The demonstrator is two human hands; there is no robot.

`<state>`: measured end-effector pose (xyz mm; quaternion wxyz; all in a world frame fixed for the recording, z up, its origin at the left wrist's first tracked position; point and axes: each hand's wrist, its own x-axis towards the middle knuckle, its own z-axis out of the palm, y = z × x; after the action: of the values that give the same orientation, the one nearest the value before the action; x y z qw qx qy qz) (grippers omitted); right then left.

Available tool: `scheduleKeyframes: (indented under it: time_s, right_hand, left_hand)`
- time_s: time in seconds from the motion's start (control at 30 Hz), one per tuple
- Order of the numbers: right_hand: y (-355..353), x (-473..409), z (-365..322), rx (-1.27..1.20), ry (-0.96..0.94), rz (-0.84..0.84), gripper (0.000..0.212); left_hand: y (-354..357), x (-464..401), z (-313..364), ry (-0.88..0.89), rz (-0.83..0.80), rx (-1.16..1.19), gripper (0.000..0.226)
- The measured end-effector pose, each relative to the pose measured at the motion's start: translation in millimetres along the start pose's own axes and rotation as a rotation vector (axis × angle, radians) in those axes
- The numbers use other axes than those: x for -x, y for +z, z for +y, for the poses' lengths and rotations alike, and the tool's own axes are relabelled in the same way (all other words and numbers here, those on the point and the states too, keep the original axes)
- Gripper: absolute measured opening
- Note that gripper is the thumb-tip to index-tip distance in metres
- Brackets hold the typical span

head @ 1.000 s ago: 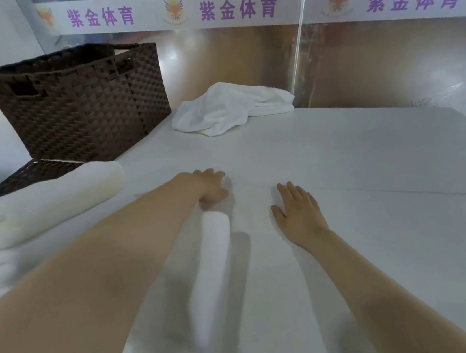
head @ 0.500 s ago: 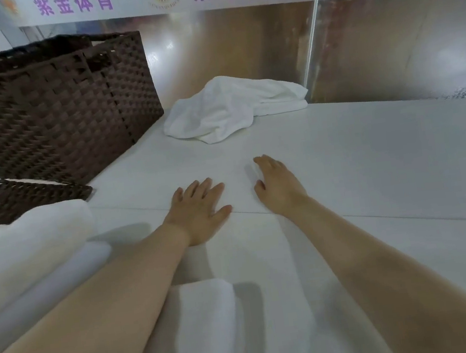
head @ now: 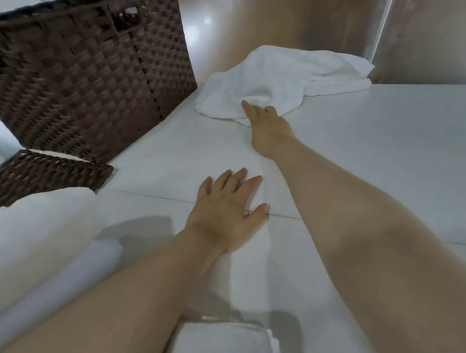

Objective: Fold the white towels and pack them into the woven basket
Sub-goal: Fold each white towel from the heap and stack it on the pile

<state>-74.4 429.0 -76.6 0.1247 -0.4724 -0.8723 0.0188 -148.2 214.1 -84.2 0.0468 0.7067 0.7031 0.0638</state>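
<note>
Our right hand (head: 268, 125) reaches across the table (head: 371, 158) to the loose towel (head: 281, 81), which lies crumpled at the far edge, just right of the basket (head: 79, 78). The forefinger points onto the near hem and the other fingers curl at the cloth, but we cannot tell whether they have pinched it yet or only touch it. Our left hand (head: 227, 209) lies flat on the table with fingers spread, holding nothing.

We judge the towel light, soft and limp: it will not keep any shape of its own, and it will drag and bunch if we pull it from the middle of the heap. On this smooth top it should slide easily, so a pull by the near hem ought to bring it toward us without lifting. For the fold itself, better to find two corners of one edge, one in each hand, and let the cloth hang or spread flat before creasing. The corners are buried in the crumple, so we may have to shake it out first.

Folded towels (head: 26, 239) lie stacked at our left, and another (head: 225, 352) sits close under our arms, none yet in the basket. A lid (head: 33, 176) of the same weave lies flat before the basket.
</note>
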Motion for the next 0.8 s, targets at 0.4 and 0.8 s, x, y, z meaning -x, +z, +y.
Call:
scheduleKeyframes:
  time_s: [0.4,0.8]
  right_hand:
    - [-18.0,55.2,9.7,0.058,0.187,0.121,0.035]
    - [-81.7,274.3,69.3,-0.011,0.384,0.104,0.033]
  left_hand:
    - [-5.1,2.4,2.4,-0.007,-0.058,0.036,0.060]
    - [-25.6,6.4,16.0,-0.027,-0.245,-0.101,0.064]
